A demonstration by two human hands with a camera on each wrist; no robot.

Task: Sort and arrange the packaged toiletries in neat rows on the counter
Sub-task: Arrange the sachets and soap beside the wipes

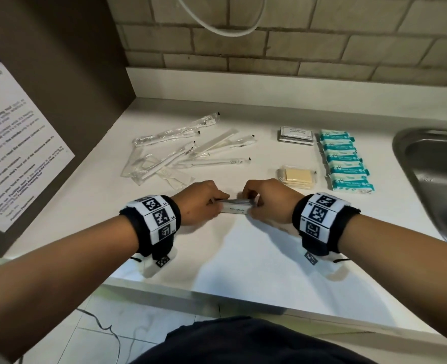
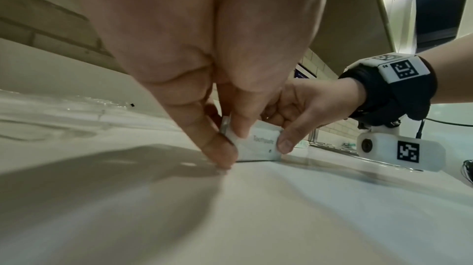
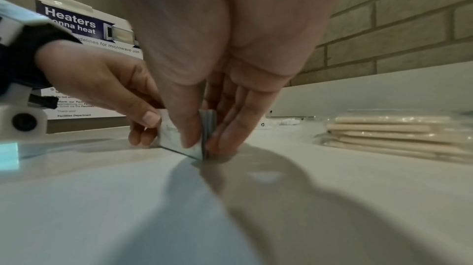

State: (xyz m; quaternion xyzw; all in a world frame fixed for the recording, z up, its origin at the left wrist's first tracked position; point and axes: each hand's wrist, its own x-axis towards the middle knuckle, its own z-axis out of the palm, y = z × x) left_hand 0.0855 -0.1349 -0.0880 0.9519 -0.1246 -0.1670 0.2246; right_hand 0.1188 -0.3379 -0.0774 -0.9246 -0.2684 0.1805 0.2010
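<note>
Your left hand (image 1: 200, 203) and right hand (image 1: 268, 199) meet at the middle of the counter (image 1: 243, 253), each pinching one end of a small stack of toothpaste packs (image 1: 237, 206). The stack stands on its long edge on the counter, the printed face toward you. In the left wrist view your left fingers (image 2: 222, 148) are clamped on the near end of the packs (image 2: 258, 146), thumb on the front face and fingertips behind, the tips touching the counter. In the right wrist view your right fingers (image 3: 227, 127) press the back of the packs (image 3: 179, 140) while the thumb presses the front, so the stack sits squeezed between them; your left thumb holds the far end.

Behind your left hand lies a loose heap of wrapped toothbrushes (image 1: 180, 151), some crossing each other. Just behind your right hand sits a stack of tan soaps (image 1: 297, 176), near but not touching it. Further back lie the grey sachets (image 1: 296, 135), and to their right a neat column of teal packs (image 1: 344, 160) runs front to back. The sink (image 1: 432, 179) is at the far right, the notice (image 1: 15, 143) on the left wall
</note>
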